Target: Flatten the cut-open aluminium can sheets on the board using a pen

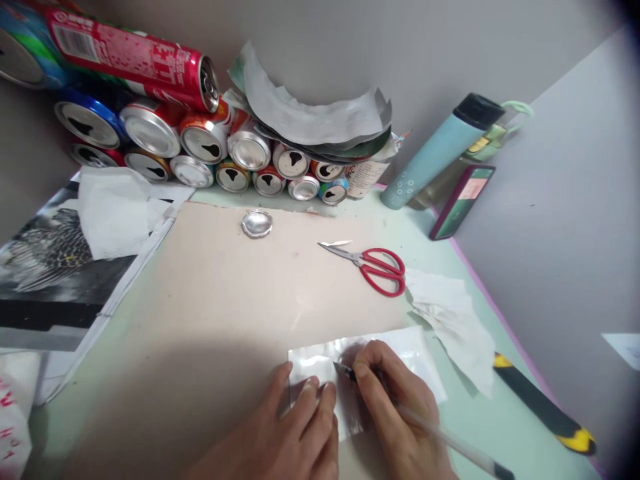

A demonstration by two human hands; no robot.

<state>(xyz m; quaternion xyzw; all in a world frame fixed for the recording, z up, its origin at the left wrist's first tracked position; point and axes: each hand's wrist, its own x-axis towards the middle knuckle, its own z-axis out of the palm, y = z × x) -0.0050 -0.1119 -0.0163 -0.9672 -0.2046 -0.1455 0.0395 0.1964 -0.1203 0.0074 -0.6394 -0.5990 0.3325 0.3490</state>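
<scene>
the right hand (400, 413) holds a pen (440, 437) closed between its fingers, and the tip of this pen touches a shiny silver sheet (420, 353). the left hand (300, 433) is open, with the palm down, and its fingertips rest on the left part of the same sheet, so it grips nothing. the silver sheet lies at the near side of the desk (505, 293), partly on a beige board (225, 287) and partly beyond its right edge. farther on the board there is a pair of scissors (385, 272) with red handles, and to the left of it a small round metal piece (257, 224). a crumpled white piece (457, 320) lies to the right of the scissors, and near it is a dark tool handle (545, 403) with yellow ends. at the back, many drink cans (200, 143) are stacked on their sides, with curved sheets (315, 120) on top. a blue bottle (430, 150) and a phone (463, 203) lean at the right wall. at the left lies a bird picture (55, 247).
</scene>
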